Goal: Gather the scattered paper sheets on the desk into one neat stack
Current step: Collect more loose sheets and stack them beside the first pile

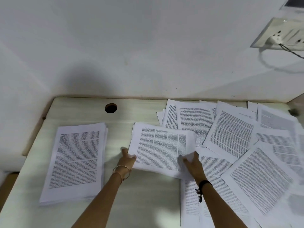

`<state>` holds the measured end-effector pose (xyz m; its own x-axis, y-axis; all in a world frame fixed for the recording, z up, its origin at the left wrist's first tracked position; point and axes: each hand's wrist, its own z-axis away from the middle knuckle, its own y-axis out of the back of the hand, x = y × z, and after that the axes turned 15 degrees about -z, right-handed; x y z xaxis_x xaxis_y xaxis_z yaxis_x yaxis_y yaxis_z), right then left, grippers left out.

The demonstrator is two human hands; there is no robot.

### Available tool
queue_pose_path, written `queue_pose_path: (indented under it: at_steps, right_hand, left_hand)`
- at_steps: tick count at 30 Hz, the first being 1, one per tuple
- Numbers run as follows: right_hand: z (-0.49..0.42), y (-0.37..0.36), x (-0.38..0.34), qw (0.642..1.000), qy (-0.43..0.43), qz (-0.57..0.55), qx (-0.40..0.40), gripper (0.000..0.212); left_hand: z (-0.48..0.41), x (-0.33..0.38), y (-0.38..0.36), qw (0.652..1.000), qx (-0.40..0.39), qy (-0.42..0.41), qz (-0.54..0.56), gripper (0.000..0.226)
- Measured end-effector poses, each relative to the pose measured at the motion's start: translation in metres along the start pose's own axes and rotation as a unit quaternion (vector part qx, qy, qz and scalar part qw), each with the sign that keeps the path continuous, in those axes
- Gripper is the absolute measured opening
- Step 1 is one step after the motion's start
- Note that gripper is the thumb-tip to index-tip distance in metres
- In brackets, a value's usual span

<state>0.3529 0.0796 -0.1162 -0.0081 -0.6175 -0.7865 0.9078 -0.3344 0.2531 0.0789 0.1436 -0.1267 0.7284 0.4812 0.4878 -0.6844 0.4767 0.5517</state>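
Pale desk point(143, 195) against white wall | left hand point(127, 159) and right hand point(192, 163) each grip the held batch point(162, 148) by its near corners | scattered sheets point(238, 137) right | stack point(77, 160) left | step: transfer, mid-task | next: align batch on stack.

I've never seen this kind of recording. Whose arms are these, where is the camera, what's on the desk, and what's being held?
No machine here: a person wears one camera on the head, looking forward and down, so both bare arms are their own. The left hand and right hand each grip a near corner of a small bundle of printed sheets. On the desk, a stack lies to the left and loose sheets overlap on the right. A round hole sits near the back edge.
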Motion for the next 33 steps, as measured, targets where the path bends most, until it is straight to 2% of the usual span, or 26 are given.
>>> queue_pose_path:
  at_steps: [1,3,5,7,8,9,11,12,13,14,16,18,21,24,26,28,29,30,31,33]
  right_hand:
    - [0.000,-0.001,-0.001,1.000,0.007,-0.002,0.012,0.061]
    - [0.001,0.001,-0.004,0.998,-0.001,-0.030,0.063,0.053]
    - [0.003,-0.003,-0.004,0.996,-0.026,-0.051,0.073,0.051]
    - [0.006,-0.010,-0.002,0.995,-0.053,-0.081,0.030,0.061]
    - [0.007,-0.013,-0.001,0.992,-0.061,-0.106,0.006,0.056]
    - [0.011,-0.014,-0.002,0.990,-0.068,-0.123,-0.022,0.042]
    - [0.013,-0.015,0.000,0.979,-0.102,-0.131,-0.121,0.017]
    - [0.014,-0.014,0.001,0.971,-0.120,-0.118,-0.169,0.012]
    - [0.017,-0.014,0.001,0.965,-0.123,-0.113,-0.203,0.012]
    - [0.013,-0.012,0.004,0.965,-0.110,-0.124,-0.202,0.027]
    - [0.006,-0.010,-0.001,0.977,-0.060,-0.155,-0.134,0.056]
    - [0.002,-0.014,-0.012,0.990,-0.011,-0.114,-0.087,0.053]
    - [-0.005,-0.029,-0.028,0.989,0.023,-0.036,-0.142,0.062]
    - [-0.009,-0.054,-0.040,0.981,0.044,0.078,-0.174,0.046]
    - [-0.007,-0.069,-0.046,0.971,0.094,0.112,-0.189,0.033]
    - [-0.007,-0.078,-0.046,0.976,0.131,0.065,-0.161,0.030]
    - [-0.005,-0.080,-0.046,0.983,0.121,0.020,-0.139,0.024]
    - [-0.006,-0.081,-0.046,0.987,0.097,-0.018,-0.128,0.028]
    - [-0.006,-0.081,-0.046,0.988,0.074,-0.040,-0.133,0.036]
    - [-0.010,-0.083,-0.049,0.984,0.065,-0.045,-0.160,0.030]
  left_hand:
    - [-0.002,-0.001,0.000,1.000,0.016,0.006,-0.020,0.048]
    - [-0.002,-0.003,0.004,0.999,0.032,0.005,-0.033,0.029]
    - [-0.002,-0.004,0.005,1.000,0.026,-0.012,0.012,0.029]
    - [0.002,-0.001,0.002,0.988,0.067,-0.019,0.135,0.046]
    - [0.004,0.001,0.000,0.974,0.122,-0.008,0.190,0.054]
    - [0.003,-0.001,0.000,0.955,0.179,0.022,0.236,0.057]
    - [0.002,-0.007,0.004,0.919,0.247,0.079,0.296,0.047]
    - [-0.001,-0.013,0.008,0.919,0.251,0.084,0.292,0.035]
    - [-0.004,-0.019,0.013,0.932,0.242,0.072,0.261,0.021]
    - [-0.006,-0.025,0.018,0.947,0.228,0.055,0.221,0.014]
    - [-0.008,-0.031,0.029,0.964,0.211,0.039,0.154,0.025]
    - [-0.008,-0.032,0.040,0.975,0.186,0.023,0.119,0.037]
    - [-0.011,-0.025,0.047,0.988,0.130,-0.008,0.079,0.040]
    - [-0.011,-0.015,0.048,0.988,0.101,-0.016,0.113,0.036]
    - [-0.007,-0.011,0.049,0.982,0.094,-0.023,0.164,0.035]
    - [-0.005,-0.010,0.052,0.971,0.061,-0.036,0.228,0.037]
    - [-0.005,-0.009,0.054,0.964,0.043,-0.046,0.260,0.036]
    - [-0.001,-0.008,0.058,0.957,0.029,-0.054,0.283,0.032]
    - [0.002,-0.006,0.061,0.952,0.020,-0.062,0.298,0.028]
    - [0.001,-0.007,0.065,0.937,0.032,-0.065,0.341,0.029]
